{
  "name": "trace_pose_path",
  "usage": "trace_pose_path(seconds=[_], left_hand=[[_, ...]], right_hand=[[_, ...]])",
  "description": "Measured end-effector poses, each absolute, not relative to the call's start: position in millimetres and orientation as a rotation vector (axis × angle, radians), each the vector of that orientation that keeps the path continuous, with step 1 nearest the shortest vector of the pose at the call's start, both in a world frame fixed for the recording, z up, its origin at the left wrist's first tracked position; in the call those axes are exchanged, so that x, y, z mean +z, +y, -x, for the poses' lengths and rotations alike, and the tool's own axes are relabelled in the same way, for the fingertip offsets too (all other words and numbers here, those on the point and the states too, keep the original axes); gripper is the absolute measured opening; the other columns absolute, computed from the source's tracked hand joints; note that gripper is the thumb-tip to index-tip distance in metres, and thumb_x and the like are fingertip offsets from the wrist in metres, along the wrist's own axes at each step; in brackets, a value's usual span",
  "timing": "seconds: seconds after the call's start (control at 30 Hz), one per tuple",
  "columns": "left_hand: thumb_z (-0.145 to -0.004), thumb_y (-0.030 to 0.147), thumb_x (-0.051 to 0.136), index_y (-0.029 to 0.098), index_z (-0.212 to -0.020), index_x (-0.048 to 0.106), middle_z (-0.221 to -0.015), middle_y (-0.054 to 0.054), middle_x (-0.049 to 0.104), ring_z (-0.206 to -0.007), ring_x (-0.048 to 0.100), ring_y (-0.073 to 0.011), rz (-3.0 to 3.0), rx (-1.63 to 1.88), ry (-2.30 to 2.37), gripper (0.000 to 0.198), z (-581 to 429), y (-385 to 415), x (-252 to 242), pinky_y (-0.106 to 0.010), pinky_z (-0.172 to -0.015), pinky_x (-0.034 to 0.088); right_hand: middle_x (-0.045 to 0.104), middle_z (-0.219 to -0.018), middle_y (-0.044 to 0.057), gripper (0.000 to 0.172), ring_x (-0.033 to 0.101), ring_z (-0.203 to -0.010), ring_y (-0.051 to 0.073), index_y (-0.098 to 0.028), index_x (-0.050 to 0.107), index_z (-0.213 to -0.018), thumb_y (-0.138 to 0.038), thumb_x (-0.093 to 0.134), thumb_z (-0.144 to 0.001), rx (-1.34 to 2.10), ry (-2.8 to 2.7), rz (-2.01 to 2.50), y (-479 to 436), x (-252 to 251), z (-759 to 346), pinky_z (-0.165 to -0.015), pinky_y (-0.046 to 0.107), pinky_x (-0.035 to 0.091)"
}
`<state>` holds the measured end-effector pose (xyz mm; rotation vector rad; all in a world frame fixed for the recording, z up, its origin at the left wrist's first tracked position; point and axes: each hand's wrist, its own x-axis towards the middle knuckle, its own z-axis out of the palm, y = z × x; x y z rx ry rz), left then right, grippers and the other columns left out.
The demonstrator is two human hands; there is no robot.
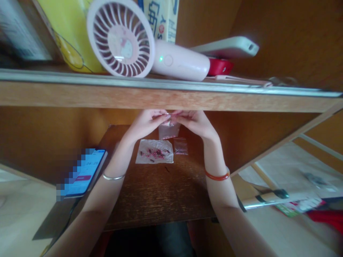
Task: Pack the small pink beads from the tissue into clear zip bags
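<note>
Centrally, a small clear bag hangs below the shelf edge, over the desk. Left hand and right hand: thumbs pressed to fingers, pinching its top; fingertips partly hidden. Nearer the person, a white sheet bearing pink and dark pieces lies beside a second bag. Phone at left.

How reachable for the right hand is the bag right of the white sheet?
Likely yes: nothing visible stands between the right hand and the bag on the table, though that hand looks occupied.
</note>
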<state>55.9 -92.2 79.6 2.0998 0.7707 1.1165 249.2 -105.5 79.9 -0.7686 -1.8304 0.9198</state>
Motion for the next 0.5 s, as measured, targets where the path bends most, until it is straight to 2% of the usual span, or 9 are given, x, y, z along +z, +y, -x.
trace_pose_path(seconds=[0.27, 0.4, 0.5], left_hand=[[-0.086, 0.024, 0.059, 0.013, -0.081, 0.066, -0.075, -0.005, 0.072, -0.070, 0.067, -0.0131, -2.114, 1.076, 0.729, 0.013, -63.4, -98.2, 80.2, -0.025, -0.069, 0.052], [-0.085, 0.024, 0.060, 0.010, -0.086, 0.066, -0.078, -0.007, 0.072, -0.067, 0.067, -0.0128, -1.944, 0.970, 0.666, 0.015, -76.4, -82.0, 58.7, -0.026, -0.066, 0.053], [-0.082, 0.024, 0.065, 0.008, -0.091, 0.065, -0.078, -0.008, 0.071, -0.067, 0.068, -0.0144, -1.757, 0.875, 0.603, 0.018, -88.0, -63.7, 32.3, -0.029, -0.068, 0.054]], right_hand=[[0.074, -0.090, 0.005, 0.024, 0.070, -0.086, 0.018, -0.017, 0.073, -0.094, -0.036, 0.068, -0.081, 1.080, -1.913, 0.816, -111.1, 88.8, -267.8, -0.085, 0.034, 0.054], [0.074, -0.096, 0.008, 0.029, 0.070, -0.087, 0.018, -0.014, 0.072, -0.098, -0.036, 0.068, -0.080, 1.210, -1.959, 0.966, -104.6, 90.0, -286.4, -0.083, 0.032, 0.055], [0.074, -0.094, 0.009, 0.026, 0.071, -0.081, 0.017, -0.014, 0.072, -0.094, -0.035, 0.070, -0.078, 1.310, -1.979, 1.179, -91.2, 81.4, -297.7, -0.074, 0.028, 0.057]])
